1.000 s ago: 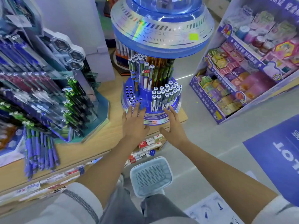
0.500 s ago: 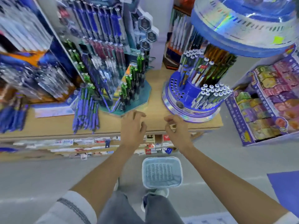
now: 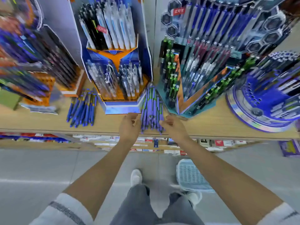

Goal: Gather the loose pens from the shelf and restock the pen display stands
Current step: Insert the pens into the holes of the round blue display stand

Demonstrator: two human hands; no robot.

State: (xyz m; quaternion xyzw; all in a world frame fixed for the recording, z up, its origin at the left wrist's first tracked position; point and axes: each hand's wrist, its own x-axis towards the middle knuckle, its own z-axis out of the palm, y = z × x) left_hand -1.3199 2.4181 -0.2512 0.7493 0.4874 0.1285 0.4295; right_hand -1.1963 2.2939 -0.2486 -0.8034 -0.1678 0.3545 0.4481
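Wooden shop shelf (image 3: 211, 124) ahead. Loose bundle of purple-and-green pens (image 3: 151, 111) lies at twelve o'clock; my left hand (image 3: 129, 125) at its nine, right hand (image 3: 174, 127) at its three, grips half-curled, clasping or not I cannot tell. Gathering step; next, squeeze and lift.

Motion blur smeared the pen racks (image 3: 32, 62) at the left. The round blue pen stand (image 3: 266, 103) ran off the right edge. The right forearm hid part of the blue basket (image 3: 190, 176). Whether the left hand (image 3: 129, 127) or right hand (image 3: 176, 129) gripped the purple pens (image 3: 151, 111) could not be told. The box labels (image 3: 146, 140) were too small to read.
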